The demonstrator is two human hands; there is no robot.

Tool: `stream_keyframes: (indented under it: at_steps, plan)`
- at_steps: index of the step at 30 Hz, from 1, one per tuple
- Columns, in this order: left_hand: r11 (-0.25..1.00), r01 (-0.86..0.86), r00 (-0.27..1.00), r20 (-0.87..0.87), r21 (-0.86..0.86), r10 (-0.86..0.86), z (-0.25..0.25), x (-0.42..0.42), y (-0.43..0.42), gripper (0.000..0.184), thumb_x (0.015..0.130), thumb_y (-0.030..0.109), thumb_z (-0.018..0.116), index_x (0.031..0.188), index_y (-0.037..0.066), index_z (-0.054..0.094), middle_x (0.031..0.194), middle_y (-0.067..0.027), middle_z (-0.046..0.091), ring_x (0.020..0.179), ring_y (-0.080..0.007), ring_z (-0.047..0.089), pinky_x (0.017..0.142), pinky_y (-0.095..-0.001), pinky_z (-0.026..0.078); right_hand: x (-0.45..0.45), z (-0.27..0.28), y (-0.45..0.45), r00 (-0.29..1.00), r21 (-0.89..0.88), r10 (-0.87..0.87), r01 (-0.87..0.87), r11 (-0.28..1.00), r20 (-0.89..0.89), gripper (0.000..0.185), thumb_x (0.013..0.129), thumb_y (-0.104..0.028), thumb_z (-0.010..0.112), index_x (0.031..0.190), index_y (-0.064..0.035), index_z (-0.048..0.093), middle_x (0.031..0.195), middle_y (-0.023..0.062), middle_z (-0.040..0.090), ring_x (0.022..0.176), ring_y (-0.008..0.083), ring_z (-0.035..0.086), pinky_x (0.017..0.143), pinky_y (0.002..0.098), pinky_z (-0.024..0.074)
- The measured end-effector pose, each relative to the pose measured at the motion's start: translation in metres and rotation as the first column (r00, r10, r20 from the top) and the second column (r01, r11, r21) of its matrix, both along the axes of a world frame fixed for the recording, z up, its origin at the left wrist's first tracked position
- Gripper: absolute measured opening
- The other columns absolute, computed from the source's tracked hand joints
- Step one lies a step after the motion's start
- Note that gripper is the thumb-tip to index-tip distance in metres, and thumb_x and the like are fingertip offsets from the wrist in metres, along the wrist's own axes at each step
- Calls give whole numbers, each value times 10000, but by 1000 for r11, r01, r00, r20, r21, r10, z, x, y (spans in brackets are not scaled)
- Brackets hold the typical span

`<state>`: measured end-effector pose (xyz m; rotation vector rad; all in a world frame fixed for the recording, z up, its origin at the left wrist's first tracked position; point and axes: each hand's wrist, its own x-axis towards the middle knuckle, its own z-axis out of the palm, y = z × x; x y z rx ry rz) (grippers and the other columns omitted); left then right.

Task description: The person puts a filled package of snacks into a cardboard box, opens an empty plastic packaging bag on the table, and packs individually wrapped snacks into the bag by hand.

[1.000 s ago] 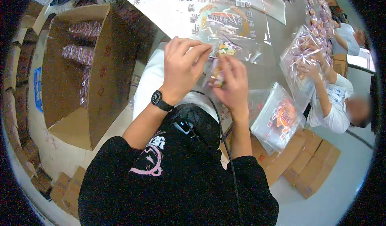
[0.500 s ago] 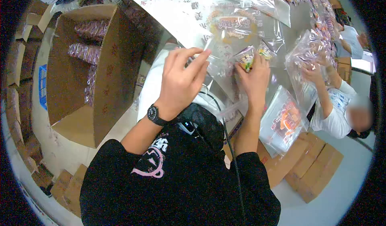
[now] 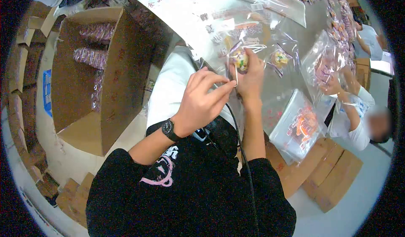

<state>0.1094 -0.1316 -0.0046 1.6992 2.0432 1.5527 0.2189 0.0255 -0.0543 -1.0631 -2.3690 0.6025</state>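
My left hand, wearing a black watch, pinches the edge of a clear plastic bag that lies on the metal table. My right hand is closed on a small wrapped snack packet with green and yellow colouring, at the near end of the bag. Whether the packet is inside the bag's mouth I cannot tell. A second snack packet lies just right of my right hand, apart from it.
A stack of printed plastic bags lies at the table's near right. Many wrapped packets line the far right. A co-worker handles a clear bag. On the left stands an open carton with packed snacks inside.
My right hand has moved left with one snack packet, leaving the other on the table. My left hand has moved right and slightly down, close to the right hand, still pinching the bag's edge.
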Motion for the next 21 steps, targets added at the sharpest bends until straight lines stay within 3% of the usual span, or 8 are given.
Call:
stream_keyframes:
  at_steps: [4, 8, 9, 12, 16, 19, 21]
  plan:
    - [998, -43, 994, 99, -54, 49, -4, 11, -4, 318, 775, 6, 794, 1084, 71, 754, 1023, -101, 663, 992, -323, 628, 949, -468, 515, 12, 10, 9, 997, 42, -77, 77, 996, -1, 697, 730, -246, 860, 1341, -35, 599, 1098, 184, 659, 1094, 381, 570, 987, 473, 451]
    - [993, -93, 984, 145, -78, 104, 1, 14, 5, 302, 795, 13, 745, 1096, 33, 738, 1029, -114, 640, 989, -322, 614, 948, -486, 494, 17, 20, 4, 984, -76, 145, -153, 985, -104, 765, 770, -179, 788, 1449, -27, 473, 1211, 182, 564, 1132, 358, 538, 1000, 448, 447]
    - [997, -68, 990, 121, -48, 74, -2, 10, 5, 300, 795, 10, 744, 1094, 30, 737, 1024, -115, 638, 990, -325, 614, 949, -489, 494, 17, 19, -4, 960, -205, 210, -246, 947, -184, 801, 757, -127, 765, 1471, -26, 415, 1233, 166, 516, 1134, 315, 517, 1002, 405, 445]
    - [1000, -17, 998, 69, 26, 15, -12, 2, 6, 297, 793, 0, 743, 1089, 23, 733, 1012, -118, 634, 994, -333, 616, 952, -498, 493, 7, 10, -8, 952, -328, 159, -242, 913, -260, 827, 729, -86, 760, 1470, -19, 400, 1209, 146, 508, 1120, 271, 506, 1000, 383, 442]
    - [999, -30, 995, 92, 24, 28, -7, 0, 2, 307, 781, -22, 759, 1081, 40, 737, 1019, -115, 643, 1003, -333, 628, 978, -497, 509, -13, -2, -17, 873, -326, -55, -122, 937, -484, 833, 756, -64, 847, 1466, -5, 417, 1214, 111, 547, 1072, 208, 560, 943, 335, 496]
    - [1000, -8, 991, 131, 22, 5, -8, 6, 4, 320, 784, -23, 760, 1092, 62, 743, 1047, -103, 645, 1023, -329, 629, 1011, -506, 502, -23, -6, -27, 752, -431, -151, -192, 882, -642, 773, 791, -5, 834, 1462, -2, 450, 1321, 131, 565, 1145, 212, 594, 965, 322, 514]
    - [1000, 18, 989, 145, -12, -16, -6, 11, 6, 333, 788, -11, 755, 1108, 80, 746, 1073, -92, 641, 1052, -324, 623, 1047, -531, 472, -17, -9, -33, 732, -615, -264, -260, 744, -628, 704, 823, 38, 784, 1453, -2, 472, 1380, 154, 559, 1222, 227, 580, 995, 330, 513]
